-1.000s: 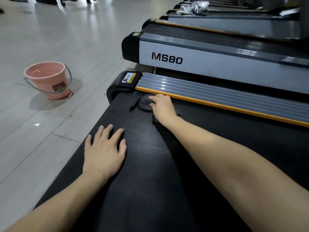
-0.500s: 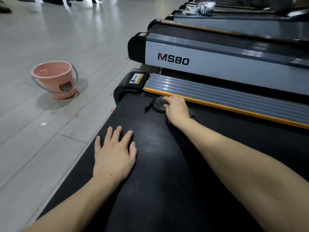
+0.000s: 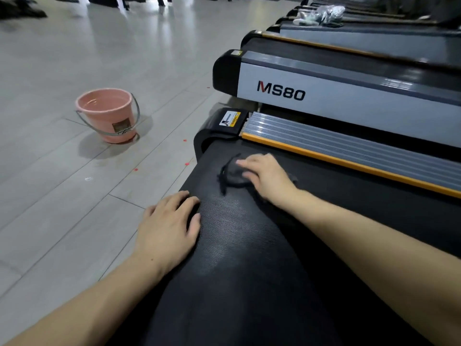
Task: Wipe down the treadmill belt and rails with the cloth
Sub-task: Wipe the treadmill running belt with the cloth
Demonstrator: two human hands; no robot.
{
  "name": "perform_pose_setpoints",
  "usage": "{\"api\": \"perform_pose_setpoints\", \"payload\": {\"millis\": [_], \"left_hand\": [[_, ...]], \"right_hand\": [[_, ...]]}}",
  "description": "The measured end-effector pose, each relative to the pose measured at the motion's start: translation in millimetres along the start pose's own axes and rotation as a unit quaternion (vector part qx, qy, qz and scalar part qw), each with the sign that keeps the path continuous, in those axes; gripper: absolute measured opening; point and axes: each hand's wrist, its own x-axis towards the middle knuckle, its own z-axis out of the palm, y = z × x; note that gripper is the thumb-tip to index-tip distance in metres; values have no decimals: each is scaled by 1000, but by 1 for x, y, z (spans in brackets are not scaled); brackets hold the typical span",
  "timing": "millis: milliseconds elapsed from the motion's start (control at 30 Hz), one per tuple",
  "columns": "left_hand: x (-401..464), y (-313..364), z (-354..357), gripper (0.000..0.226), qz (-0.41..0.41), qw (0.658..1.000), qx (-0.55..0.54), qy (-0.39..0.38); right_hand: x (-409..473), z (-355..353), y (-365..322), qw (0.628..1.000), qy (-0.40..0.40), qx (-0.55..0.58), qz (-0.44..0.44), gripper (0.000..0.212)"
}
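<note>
On the treadmill belt (image 3: 249, 245), the cloth (image 3: 233, 174) is pressed flat under the right hand (image 3: 265, 174), just short of the rail (image 3: 349, 148) beyond it; the left hand (image 3: 167, 228) lies flat, empty.

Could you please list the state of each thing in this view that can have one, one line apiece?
Cloth: crumpled, lying on the belt under the right hand.
Right hand: pressing the cloth, fingers extended.
Left hand: flat on the belt edge, holding nothing.
Belt: dark, with a faint sheen near the hands.
Rail: ribbed, uncovered, untouched by either hand.
Bucket: upright on the floor, water inside, handle down.
</note>
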Motion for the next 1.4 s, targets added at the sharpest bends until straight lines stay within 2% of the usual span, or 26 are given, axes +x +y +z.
{"api": "perform_pose_setpoints", "payload": {"millis": [133,200,233,300,400,467,533,600,667,733,800,867,900,933,1033,1133,1233,1333,1400], "left_hand": [[4,2,1,50,-31,999,11,13],[4,3,2,53,-48,999,10,15],[4,2,3,54,-51,999,11,16],[3,1,4,54,-51,998,18,13],[5,2,4,52,-49,998,28,14],[3,2,5,50,-47,998,34,20],[2,2,5,49,-48,998,34,25],[3,3,4,48,-47,998,35,27],[1,4,2,48,-44,998,38,38],[0,6,-1,48,-38,997,31,62],[-2,5,-2,48,-29,996,28,80],[-2,4,-2,48,-30,996,27,81],[-2,5,-2,46,-28,996,28,77],[-2,5,-1,45,-23,997,30,73],[-1,6,-2,42,-13,998,36,54],[1,4,0,40,-9,998,37,52],[0,4,2,38,-4,998,37,53],[0,5,2,39,-7,999,34,42],[0,6,2,39,-7,998,35,46]], "right_hand": [[57,18,-13,980,36,-23,193,32],[52,22,-36,972,58,-12,227,30],[42,25,-50,976,71,-6,203,28],[16,32,-80,993,70,5,93,26],[32,33,-69,999,30,4,14,27],[65,34,-47,999,14,-29,33,26],[90,36,-32,994,15,-45,102,24],[86,42,-43,988,36,-47,144,24],[67,41,-64,988,45,-21,146,26],[40,37,-79,995,46,10,84,28],[9,27,-86,999,19,46,-17,29],[-3,18,-68,994,-18,38,-101,30],[0,14,-50,995,-19,11,-102,30],[8,10,-29,998,-4,-13,-65,30],[28,3,23,990,51,-35,123,30],[23,6,6,981,52,-55,179,31],[-15,0,-27,990,65,-32,122,30],[-59,-17,-35,1000,10,14,-23,31],[-57,-27,-14,995,-22,-17,-100,30]]}}
